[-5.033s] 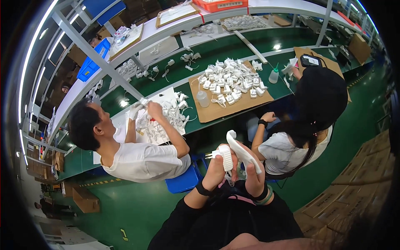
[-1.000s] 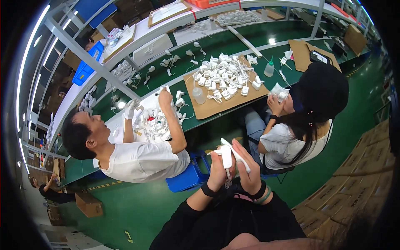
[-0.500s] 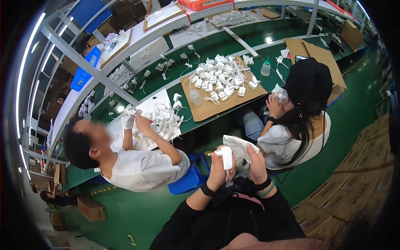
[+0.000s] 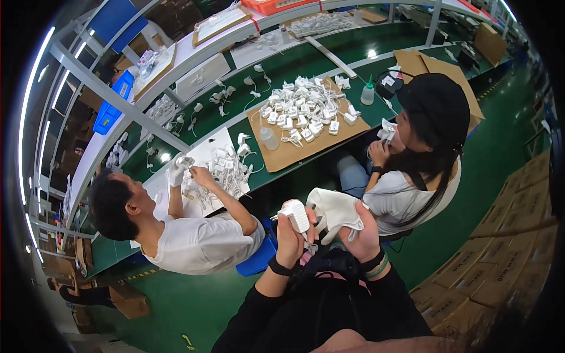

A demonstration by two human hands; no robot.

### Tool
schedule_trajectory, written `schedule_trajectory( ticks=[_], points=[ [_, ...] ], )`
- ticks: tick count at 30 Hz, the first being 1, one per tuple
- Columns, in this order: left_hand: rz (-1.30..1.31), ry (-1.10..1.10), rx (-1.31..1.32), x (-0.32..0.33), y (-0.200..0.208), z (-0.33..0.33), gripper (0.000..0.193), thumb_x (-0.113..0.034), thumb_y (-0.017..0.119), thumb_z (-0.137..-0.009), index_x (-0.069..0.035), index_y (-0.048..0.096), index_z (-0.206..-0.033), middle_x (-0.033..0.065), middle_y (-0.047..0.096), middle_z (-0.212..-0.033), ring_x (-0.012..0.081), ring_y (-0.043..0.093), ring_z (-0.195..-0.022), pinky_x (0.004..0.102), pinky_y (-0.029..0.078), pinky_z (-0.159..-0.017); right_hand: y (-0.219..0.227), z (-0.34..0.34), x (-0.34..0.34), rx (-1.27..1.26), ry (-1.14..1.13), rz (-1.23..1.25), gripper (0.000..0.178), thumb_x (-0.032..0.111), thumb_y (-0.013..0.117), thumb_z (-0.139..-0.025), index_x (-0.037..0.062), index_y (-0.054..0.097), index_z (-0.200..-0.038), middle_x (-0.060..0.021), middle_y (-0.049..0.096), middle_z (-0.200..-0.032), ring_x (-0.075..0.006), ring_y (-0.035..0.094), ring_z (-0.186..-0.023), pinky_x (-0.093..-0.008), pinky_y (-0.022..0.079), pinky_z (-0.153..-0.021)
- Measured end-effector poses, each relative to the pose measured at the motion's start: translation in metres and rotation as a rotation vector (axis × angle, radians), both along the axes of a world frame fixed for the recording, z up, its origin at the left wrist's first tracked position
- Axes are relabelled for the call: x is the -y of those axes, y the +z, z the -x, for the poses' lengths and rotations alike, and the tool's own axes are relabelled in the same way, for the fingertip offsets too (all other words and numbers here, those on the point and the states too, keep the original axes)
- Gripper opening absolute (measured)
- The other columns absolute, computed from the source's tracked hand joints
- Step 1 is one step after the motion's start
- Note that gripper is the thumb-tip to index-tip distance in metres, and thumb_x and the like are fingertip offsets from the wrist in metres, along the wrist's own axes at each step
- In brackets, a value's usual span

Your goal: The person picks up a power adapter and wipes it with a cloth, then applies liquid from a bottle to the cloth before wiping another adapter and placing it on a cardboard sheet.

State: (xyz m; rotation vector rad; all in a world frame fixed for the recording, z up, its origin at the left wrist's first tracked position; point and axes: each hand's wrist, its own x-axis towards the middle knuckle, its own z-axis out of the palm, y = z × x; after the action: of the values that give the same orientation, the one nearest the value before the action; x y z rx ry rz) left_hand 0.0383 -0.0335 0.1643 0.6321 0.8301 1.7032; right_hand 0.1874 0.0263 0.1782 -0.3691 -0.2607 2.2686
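Note:
My left hand [image 4: 288,244] is closed round a white plug-in power adapter [image 4: 296,216], its metal prongs pointing left. Part of its cable [image 4: 310,248] bunches below, by the palm. In my right hand [image 4: 366,240] is a limp white cloth [image 4: 335,210], with finger-like ends hanging down as on a glove. The cloth's left side lies close to the adapter; whether they touch I cannot tell. Both hands are held in front of my body, above the floor and short of the bench.
A heap of white adapters [image 4: 306,109] lies on a cardboard sheet [image 4: 282,159] on the green bench, beside squeeze bottles [image 4: 368,94]. Co-workers sit left [image 4: 200,244] and right [image 4: 406,194], handling white pieces. Stacked cartons [image 4: 471,270] stand at right; a blue stool [image 4: 256,262] stands ahead.
The adapter has tilted and shifted left in my left hand. The cloth has opened out lower and wider in my right hand. The right co-worker's head has turned toward the left.

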Motion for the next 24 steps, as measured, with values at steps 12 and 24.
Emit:
schedule_trajectory(
  ticks=[12, 24],
  points=[
    [-0.076, -0.162, 0.374, -0.008, 0.017, -0.001, 0.052, -0.053, 0.04, -0.091, -0.015, 0.037, -0.126, 0.0084, 0.049, -0.097, 0.0145, 0.048, -0.066, 0.0281, 0.043, -0.06, -0.003, -0.007, 0.002, 0.092, -0.101, -0.001, 0.045, 0.03, 0.033, -0.097, -0.0046, 0.042, -0.125, -0.0146, 0.051, -0.125, -0.0272, 0.049, -0.117, -0.0395, 0.035, -0.101],
    [0.117, 0.038, 0.299, -0.019, 0.01, -0.028, 0.052, -0.047, 0.026, -0.096, -0.016, 0.026, -0.139, 0.0096, 0.039, -0.136, 0.0307, 0.042, -0.122, 0.0455, 0.029, -0.105, 0.016, 0.025, 0.013, 1.37, -0.358, -1.759, 0.046, 0.017, 0.048, -0.087, -0.0083, 0.044, -0.125, -0.0245, 0.041, -0.132, -0.0365, 0.039, -0.125, -0.042, 0.031, -0.103]
  ],
)
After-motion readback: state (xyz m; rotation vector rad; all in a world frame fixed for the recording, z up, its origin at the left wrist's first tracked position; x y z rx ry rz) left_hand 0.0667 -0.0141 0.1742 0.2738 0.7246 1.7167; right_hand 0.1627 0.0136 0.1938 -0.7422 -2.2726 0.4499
